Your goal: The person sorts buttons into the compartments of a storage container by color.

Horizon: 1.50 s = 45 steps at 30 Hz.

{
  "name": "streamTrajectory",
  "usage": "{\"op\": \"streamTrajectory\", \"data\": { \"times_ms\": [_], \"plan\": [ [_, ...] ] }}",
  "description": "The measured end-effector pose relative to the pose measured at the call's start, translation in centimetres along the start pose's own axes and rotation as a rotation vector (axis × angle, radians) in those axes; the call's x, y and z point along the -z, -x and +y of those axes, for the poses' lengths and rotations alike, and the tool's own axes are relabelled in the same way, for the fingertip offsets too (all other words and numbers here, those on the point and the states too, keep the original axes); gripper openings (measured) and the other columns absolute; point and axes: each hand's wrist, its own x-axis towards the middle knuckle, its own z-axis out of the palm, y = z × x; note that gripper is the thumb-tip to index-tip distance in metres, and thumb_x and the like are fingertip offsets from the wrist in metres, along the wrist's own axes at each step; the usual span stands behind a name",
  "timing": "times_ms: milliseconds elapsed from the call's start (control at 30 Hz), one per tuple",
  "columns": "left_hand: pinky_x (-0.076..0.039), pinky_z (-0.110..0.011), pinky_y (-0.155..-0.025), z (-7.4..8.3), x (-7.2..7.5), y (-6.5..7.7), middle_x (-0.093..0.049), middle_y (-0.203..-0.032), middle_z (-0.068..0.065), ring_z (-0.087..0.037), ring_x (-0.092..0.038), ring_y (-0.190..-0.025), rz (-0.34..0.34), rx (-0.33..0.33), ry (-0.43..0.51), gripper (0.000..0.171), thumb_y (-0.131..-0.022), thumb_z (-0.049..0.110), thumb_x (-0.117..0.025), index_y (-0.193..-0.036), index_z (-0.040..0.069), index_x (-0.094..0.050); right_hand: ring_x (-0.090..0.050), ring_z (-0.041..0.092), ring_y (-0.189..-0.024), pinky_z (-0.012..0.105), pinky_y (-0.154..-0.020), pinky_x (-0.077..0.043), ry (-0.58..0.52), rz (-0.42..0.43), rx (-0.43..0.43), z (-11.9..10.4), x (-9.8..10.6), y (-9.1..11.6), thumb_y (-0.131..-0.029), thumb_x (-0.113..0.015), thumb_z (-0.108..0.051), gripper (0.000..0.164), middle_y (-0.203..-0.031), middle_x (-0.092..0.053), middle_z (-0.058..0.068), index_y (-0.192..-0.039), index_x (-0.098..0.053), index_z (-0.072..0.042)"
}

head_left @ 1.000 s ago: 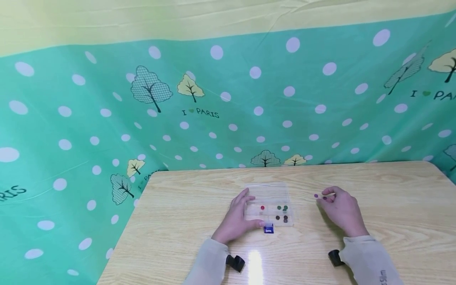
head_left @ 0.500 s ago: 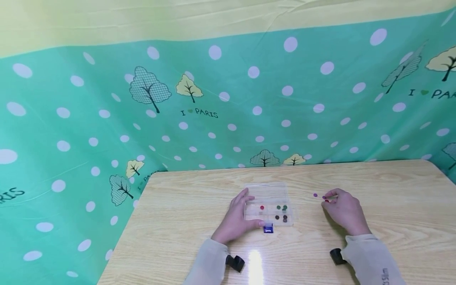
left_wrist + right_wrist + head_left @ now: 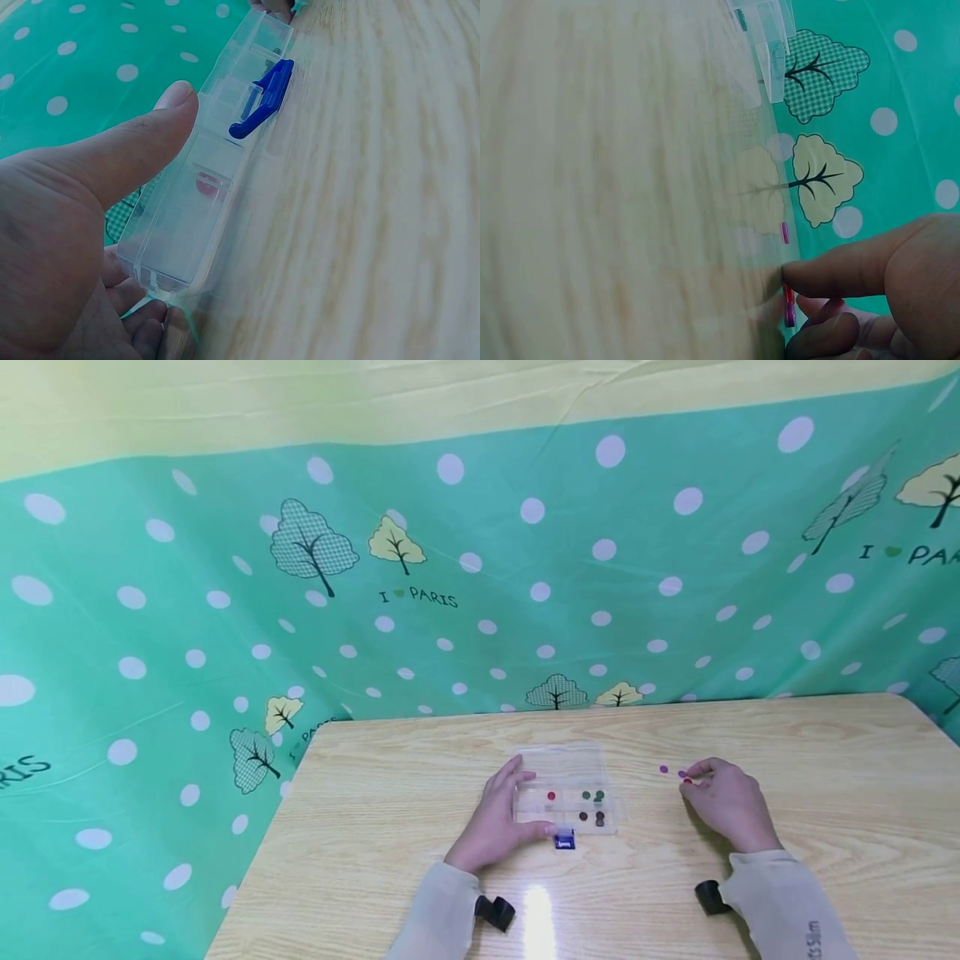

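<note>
As the left hand grips the box, the right shifts toward four o'clock, pinching a red disc. Purples seem bypassed.

The head camera looks forward and down, far enough back to frame the cloth, tabletop, left hand and right hand. Each wrist camera looks from close in, low along the tabletop and turned sideways, toward the cloth; all three views share the clear box.

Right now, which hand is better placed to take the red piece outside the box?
Probably the right hand: it is at the red piece; the left hand, farther away, spans the box.
</note>
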Motion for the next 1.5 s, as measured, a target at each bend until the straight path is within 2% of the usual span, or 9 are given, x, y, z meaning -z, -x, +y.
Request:
{"op": "streamTrajectory", "data": {
  "times_ms": [200,433,1067,1500],
  "plan": [
    [-0.024,-0.058,-0.118,-0.03,-0.06,-0.02,-0.016,-0.168,0.004,-0.028,-0.015,-0.152,-0.003,0.004,0.001,0.088,-0.073,0.046,-0.087,-0.146,0.015,-0.049,-0.062,0.027,-0.074,0.031,-0.054,-0.045,-0.017,-0.011,-0.013,0.19,-0.05,-0.02,-0.095,-0.06,-0.017,0.033,-0.089,-0.069,0.021,-0.114,-0.061,0.01],
    [-0.024,-0.059,-0.118,0.05,-0.01,-0.01,-0.016,-0.168,0.003,-0.028,-0.015,-0.152,-0.003,0.007,0.001,0.088,-0.073,0.045,-0.087,-0.146,0.015,-0.049,-0.056,0.025,-0.068,0.031,-0.053,-0.042,-0.029,-0.016,-0.038,0.23,-0.11,0.06,-0.095,-0.059,-0.018,0.033,-0.085,-0.069,0.015,-0.113,-0.061,0.009],
    [-0.024,-0.058,-0.118,-0.13,-0.1,-0.08,-0.016,-0.168,0.003,-0.028,-0.015,-0.152,-0.001,-0.003,-0.003,0.088,-0.074,0.047,-0.086,-0.147,0.014,-0.048,-0.058,0.03,-0.082,0.031,-0.06,-0.044,-0.037,-0.044,-0.067,0.44,0.12,-0.18,-0.096,-0.061,-0.019,0.031,-0.102,-0.066,0.024,-0.11,-0.064,0.009],
    [-0.024,-0.058,-0.119,-0.16,-0.03,0.03,-0.016,-0.168,0.003,-0.028,-0.015,-0.152,0.001,0.004,0.006,0.089,-0.073,0.046,-0.086,-0.147,0.014,-0.048,-0.054,0.027,-0.077,0.031,-0.058,-0.042,-0.038,-0.055,-0.083,0.26,0.1,-0.36,-0.097,-0.062,-0.019,0.03,-0.094,-0.065,0.02,-0.108,-0.063,0.009]
  ]
}}
